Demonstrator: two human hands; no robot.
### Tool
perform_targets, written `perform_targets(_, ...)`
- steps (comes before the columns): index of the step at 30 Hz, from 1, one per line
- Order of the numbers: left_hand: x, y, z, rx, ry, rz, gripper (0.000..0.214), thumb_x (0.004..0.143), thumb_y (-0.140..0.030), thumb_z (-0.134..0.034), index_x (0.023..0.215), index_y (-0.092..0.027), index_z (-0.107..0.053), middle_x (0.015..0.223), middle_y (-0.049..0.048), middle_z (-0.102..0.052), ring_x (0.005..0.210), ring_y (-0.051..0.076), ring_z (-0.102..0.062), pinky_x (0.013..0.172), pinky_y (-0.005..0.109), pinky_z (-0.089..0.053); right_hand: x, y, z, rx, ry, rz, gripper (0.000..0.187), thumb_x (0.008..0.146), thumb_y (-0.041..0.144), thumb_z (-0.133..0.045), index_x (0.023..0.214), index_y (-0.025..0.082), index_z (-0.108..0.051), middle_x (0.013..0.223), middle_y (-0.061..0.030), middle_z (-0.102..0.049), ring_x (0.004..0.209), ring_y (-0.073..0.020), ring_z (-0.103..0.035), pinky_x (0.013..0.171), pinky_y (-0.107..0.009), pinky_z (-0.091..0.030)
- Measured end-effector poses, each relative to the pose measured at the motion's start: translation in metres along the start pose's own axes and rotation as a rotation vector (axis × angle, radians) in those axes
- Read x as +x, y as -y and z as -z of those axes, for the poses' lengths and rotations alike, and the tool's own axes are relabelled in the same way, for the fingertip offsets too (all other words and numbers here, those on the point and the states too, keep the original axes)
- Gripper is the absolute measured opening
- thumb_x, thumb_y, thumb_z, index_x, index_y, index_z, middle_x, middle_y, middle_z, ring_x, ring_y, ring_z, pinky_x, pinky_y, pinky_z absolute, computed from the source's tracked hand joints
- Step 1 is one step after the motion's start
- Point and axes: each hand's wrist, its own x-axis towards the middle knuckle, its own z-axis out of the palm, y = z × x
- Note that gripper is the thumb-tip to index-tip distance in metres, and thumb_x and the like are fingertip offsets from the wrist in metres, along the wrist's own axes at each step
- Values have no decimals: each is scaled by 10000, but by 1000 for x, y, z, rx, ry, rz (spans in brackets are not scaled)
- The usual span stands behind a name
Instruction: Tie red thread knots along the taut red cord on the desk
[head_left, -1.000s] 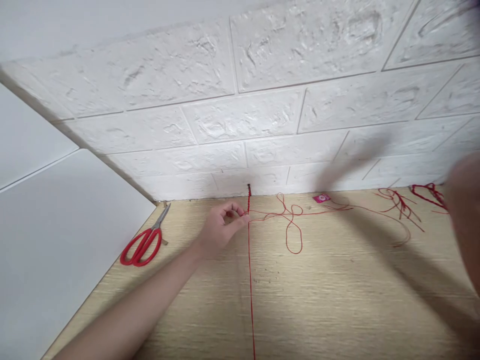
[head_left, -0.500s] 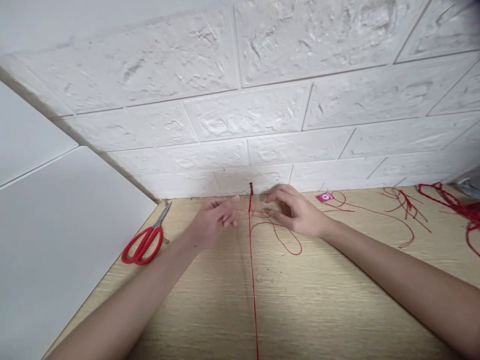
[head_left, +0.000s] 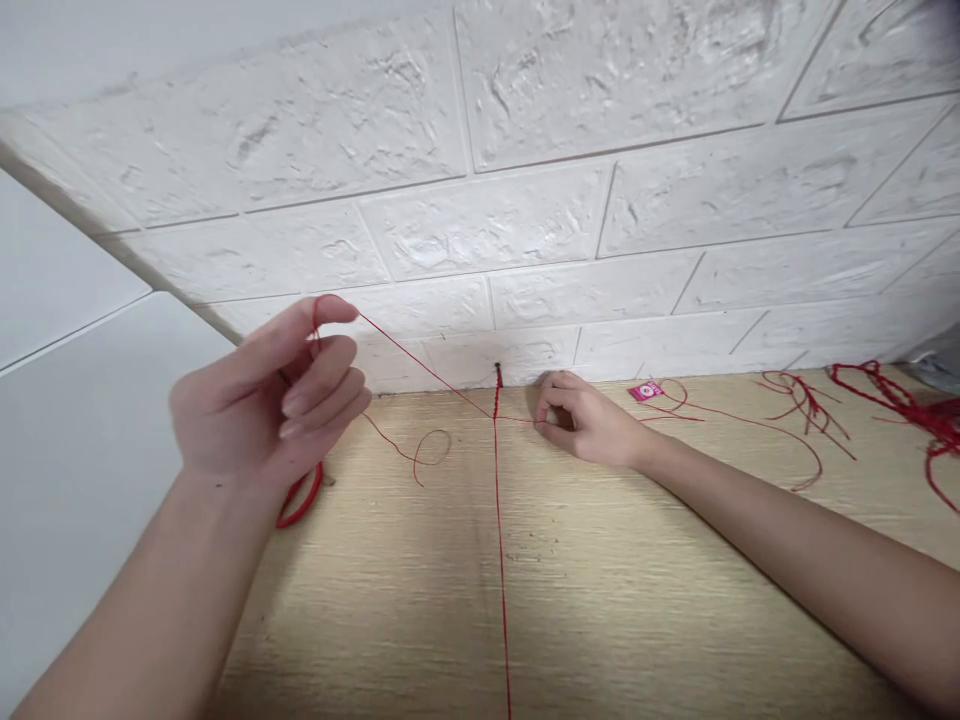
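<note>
A red braided cord hangs from a small dark fixing at the foot of the wall, and a straight red strand runs from it toward me. My left hand is raised at the left, its fingers curled around a thin red thread drawn taut up from the cord. The thread's loose tail trails in a curl below that hand. Beside the cord on the right, my right hand pinches the other red thread, which stretches level from the cord to the fingertips.
Red-handled scissors lie at the left, mostly hidden behind my left forearm. A pink tag, cut red threads and a red braided bundle lie at the right. The white brick-pattern wall borders the table's back.
My left hand has swung left and up from the cord, pulling its thread taut. My right hand has closed to a pinch. The loose loop by the cord has gone.
</note>
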Motion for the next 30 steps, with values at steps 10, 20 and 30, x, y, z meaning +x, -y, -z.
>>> perform_targets(10,-12,24,-50,73,39,274,373,976,-434,-428,1173,-214,-655,449,-63,-290,377,53,-249,413,191,-212,-3,19,7,107,-199,30,48,895,205,-576,891,188,-621,882,-62,-628,861,-205,-559,810,-360,-429)
perform_targets(20,-22,106,-78,228,98,527,332,922,-434,-543,757,-172,-663,465,-38,-438,384,68,-320,385,232,-206,-2,67,-14,1148,57,-374,343,931,367,-506,709,168,-675,608,-17,-582,580,-147,-517,626,-306,-406)
perform_targets(30,-30,113,-75,371,-72,392,343,936,-446,-493,811,-186,-680,463,-51,-393,441,89,-337,448,241,-258,-5,62,-19,837,-222,-599,413,904,486,-577,626,183,-548,551,22,-489,479,-91,-398,423,-235,-280)
